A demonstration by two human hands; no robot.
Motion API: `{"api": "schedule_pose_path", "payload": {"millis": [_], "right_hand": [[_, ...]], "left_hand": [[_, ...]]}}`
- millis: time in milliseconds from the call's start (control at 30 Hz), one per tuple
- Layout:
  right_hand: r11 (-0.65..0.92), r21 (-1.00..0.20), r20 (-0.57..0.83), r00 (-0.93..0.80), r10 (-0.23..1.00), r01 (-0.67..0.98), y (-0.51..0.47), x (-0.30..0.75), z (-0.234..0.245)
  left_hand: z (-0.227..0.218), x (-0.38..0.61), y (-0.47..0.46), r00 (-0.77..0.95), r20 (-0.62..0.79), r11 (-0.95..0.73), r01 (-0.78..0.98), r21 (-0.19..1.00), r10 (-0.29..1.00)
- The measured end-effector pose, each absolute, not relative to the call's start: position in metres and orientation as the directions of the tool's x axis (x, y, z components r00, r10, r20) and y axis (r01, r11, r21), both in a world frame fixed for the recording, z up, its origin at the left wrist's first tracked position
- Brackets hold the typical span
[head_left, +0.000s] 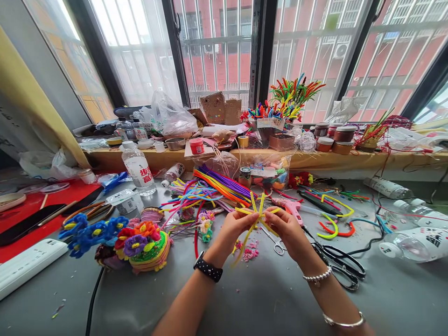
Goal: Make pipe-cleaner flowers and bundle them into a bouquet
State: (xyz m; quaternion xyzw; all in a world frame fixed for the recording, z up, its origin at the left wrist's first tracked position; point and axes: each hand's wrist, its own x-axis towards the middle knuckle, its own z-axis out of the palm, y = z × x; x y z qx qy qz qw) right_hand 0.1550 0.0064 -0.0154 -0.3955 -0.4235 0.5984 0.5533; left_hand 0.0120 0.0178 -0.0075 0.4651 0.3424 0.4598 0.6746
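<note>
Several yellow pipe cleaners (262, 204) cross at one point and fan out like a star between my hands. My left hand (235, 229) pinches them from the left, thumb and finger closed near the crossing. From the right, my right hand (287, 228) grips them close to the same spot. One strand hangs down blurred below my left fingers. Under my hands lie small scissors (278, 245) and a scatter of pink fluff bits (250, 252). Behind them, a pink glue gun (292, 208) rests on the grey table.
Pipe-cleaner flowers (136, 247) stand left, near a water bottle (138, 170) and a white power strip (31, 263). Bundled pipe cleaners (224, 186) lie behind my hands. At right are black scissors (341, 266), a dark cable (371, 240) and a lying bottle (416, 243). A cluttered sill (168, 157) runs behind.
</note>
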Motion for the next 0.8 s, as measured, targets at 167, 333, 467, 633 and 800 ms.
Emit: {"api": "schedule_pose_path", "payload": {"millis": [167, 333, 467, 633, 800], "right_hand": [[-0.021, -0.963, 0.016, -0.133, 0.991, -0.267, 0.005, 0.154, -0.015], [0.012, -0.963, 0.044, -0.114, 0.993, -0.269, 0.006, 0.153, -0.017], [0.002, -0.951, 0.031, -0.089, 0.996, -0.308, 0.006, 0.153, -0.017], [-0.005, -0.944, 0.015, -0.059, 0.998, -0.329, 0.005, 0.154, -0.014], [0.018, -0.951, 0.022, -0.011, 1.0, -0.31, 0.007, 0.154, -0.015]], "left_hand": [[-0.006, 0.012, 0.018, 0.369, -0.082, 0.171, -0.216, 0.961, 0.926], [-0.003, 0.01, 0.017, 0.437, -0.091, 0.173, -0.154, 0.973, 0.895], [-0.001, 0.005, 0.018, 0.427, -0.119, 0.183, -0.112, 0.977, 0.896], [0.0, -0.001, 0.02, 0.406, -0.126, 0.18, -0.098, 0.979, 0.905], [-0.001, -0.003, 0.021, 0.41, -0.144, 0.197, -0.09, 0.976, 0.901]]}}
